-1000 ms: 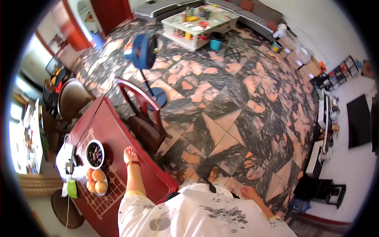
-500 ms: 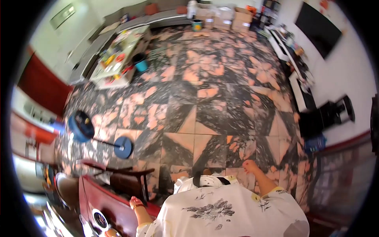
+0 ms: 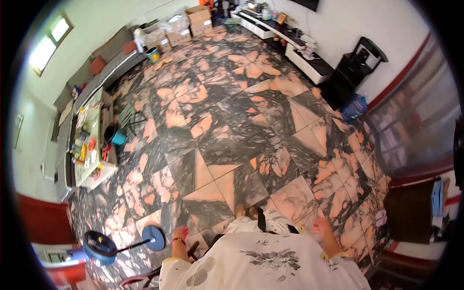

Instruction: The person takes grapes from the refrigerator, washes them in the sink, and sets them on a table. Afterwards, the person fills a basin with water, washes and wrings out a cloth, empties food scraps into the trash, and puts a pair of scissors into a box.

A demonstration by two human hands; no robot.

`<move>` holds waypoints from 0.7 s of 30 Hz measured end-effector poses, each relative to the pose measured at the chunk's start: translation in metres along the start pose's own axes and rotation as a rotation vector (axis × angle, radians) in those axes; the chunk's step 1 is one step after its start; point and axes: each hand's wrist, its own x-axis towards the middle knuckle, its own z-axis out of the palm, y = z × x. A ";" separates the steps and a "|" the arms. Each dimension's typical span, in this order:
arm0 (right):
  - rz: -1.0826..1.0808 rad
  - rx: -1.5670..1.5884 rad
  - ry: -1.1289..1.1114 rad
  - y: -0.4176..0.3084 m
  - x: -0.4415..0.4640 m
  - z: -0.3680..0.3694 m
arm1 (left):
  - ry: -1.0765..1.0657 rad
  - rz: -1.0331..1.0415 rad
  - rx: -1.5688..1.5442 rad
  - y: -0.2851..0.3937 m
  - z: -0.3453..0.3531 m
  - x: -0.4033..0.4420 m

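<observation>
My left hand (image 3: 180, 233) hangs low beside my body, a bracelet round its wrist. Its fingers are loosely bent and no object shows in them. Near it are the wooden arm of a chair (image 3: 193, 249) and the round blue base (image 3: 153, 238) of a standing fan (image 3: 99, 247). On the other side, my right hand (image 3: 321, 226) is held out over the marble floor (image 3: 291, 197). It looks loosely open, slightly blurred, with nothing visible in it. My feet (image 3: 240, 210) show just beyond my white patterned clothing (image 3: 270, 251).
At left stand a cluttered coffee table (image 3: 94, 176), a teal bin (image 3: 116, 135) and a grey sofa (image 3: 116, 63). Cardboard boxes (image 3: 199, 21) line the back. A TV cabinet (image 3: 309, 67), a blue water jug (image 3: 355, 108) and a brown cabinet (image 3: 408, 212) are at right.
My view has turned right, so the room's furniture appears further left. The red table has left view, and the brown cabinet has come in at right. Both hands stay beside my body.
</observation>
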 end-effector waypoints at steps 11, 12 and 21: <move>-0.135 -0.776 0.495 0.203 0.022 -0.077 | -0.247 0.340 1.143 0.095 0.301 -0.001; -0.046 -0.666 0.550 0.195 0.013 -0.082 | -0.211 0.329 1.187 0.092 0.324 -0.018; 0.153 0.078 0.529 0.203 -0.029 -0.190 | -0.304 0.589 1.758 0.039 0.541 -0.066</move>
